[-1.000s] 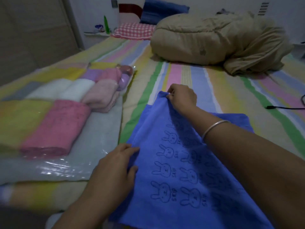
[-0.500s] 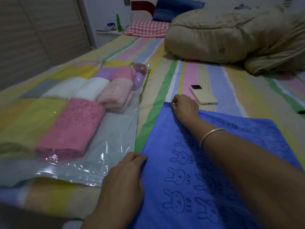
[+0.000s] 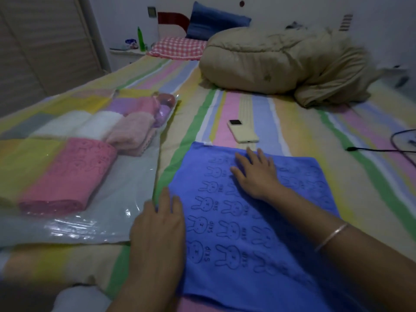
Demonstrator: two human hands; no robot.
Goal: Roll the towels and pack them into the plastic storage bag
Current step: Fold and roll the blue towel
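Possibly its roll skews if the flat-fingered left hand (image 3: 157, 230) and right hand (image 3: 255, 174) leave wrinkles in the blue bunny-print cloth towel (image 3: 236, 244) beneath them.

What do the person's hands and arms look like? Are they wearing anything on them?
No gloves and no sleeves show: both arms are bare as far as the picture reaches. The right hand has a thin silvery bangle round its wrist. The left hand shows no ring, watch or bracelet.
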